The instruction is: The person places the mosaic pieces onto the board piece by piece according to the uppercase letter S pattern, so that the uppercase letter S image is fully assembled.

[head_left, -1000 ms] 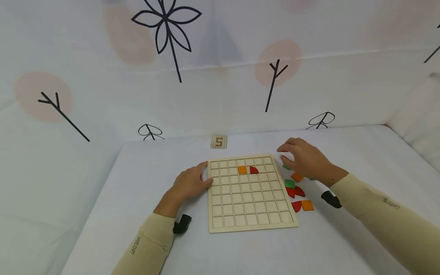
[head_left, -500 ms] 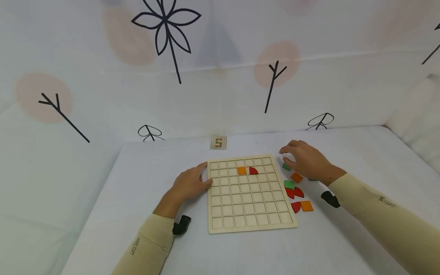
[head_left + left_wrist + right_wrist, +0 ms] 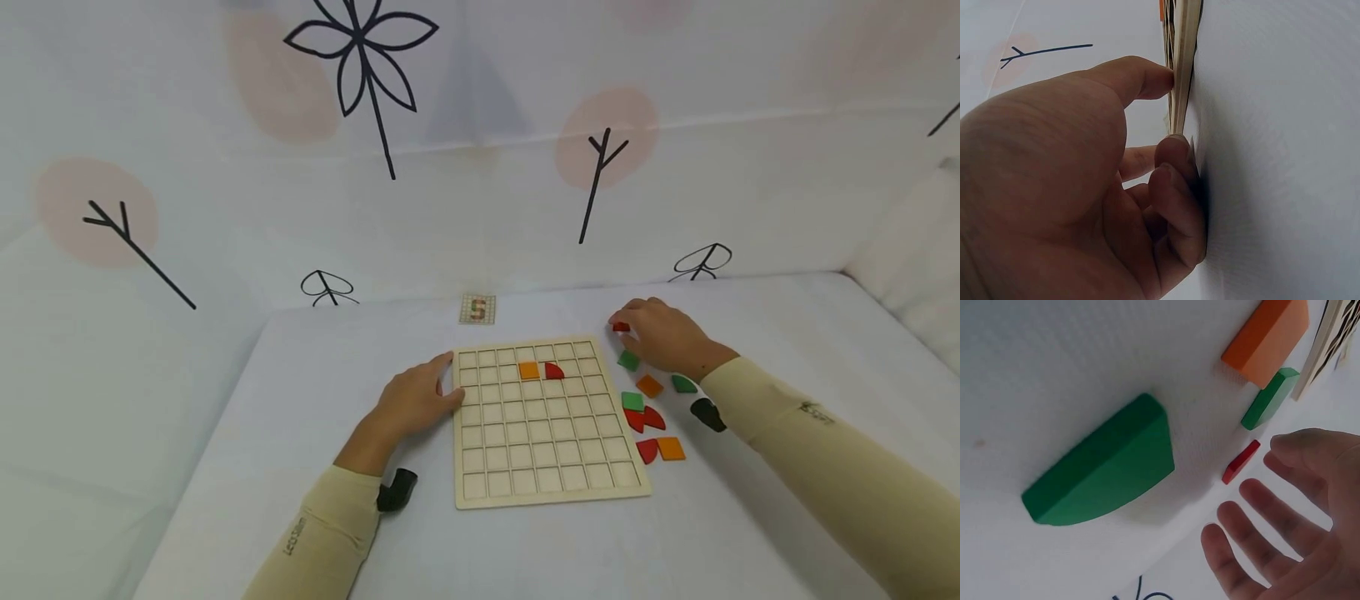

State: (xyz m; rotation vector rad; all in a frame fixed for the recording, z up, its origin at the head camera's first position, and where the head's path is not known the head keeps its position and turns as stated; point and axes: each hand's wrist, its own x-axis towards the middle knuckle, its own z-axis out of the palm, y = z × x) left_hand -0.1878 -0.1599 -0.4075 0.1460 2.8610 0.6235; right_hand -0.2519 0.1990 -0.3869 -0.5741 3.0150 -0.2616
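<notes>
My left hand [image 3: 416, 398] holds the left edge of a pale wooden grid board [image 3: 551, 502]. In the left wrist view the thumb [image 3: 1150, 78] lies on the board's rim [image 3: 1186, 69], with the other fingers curled by its corner. My right hand [image 3: 663, 333] hovers beyond the board's far right corner, fingers loosely bent around a red piece [image 3: 621, 327]. The right wrist view has this red piece [image 3: 1241, 462] on the table near the thumb and fingertips, apparently untouched. An orange square [image 3: 528, 370] and a red quarter-circle [image 3: 553, 371] sit in the board.
Right of the board lie green pieces [image 3: 628, 360], a green quarter-circle [image 3: 684, 384], orange squares [image 3: 649, 386] and several red quarter-circles [image 3: 647, 451]. A small pattern card [image 3: 477, 309] lies behind the board. A printed white cloth [image 3: 480, 208] hangs at the back.
My right hand has shifted slightly, showing the red piece under its fingers and the green quarter-circle by the wrist more fully. The left hand stays on the board.
</notes>
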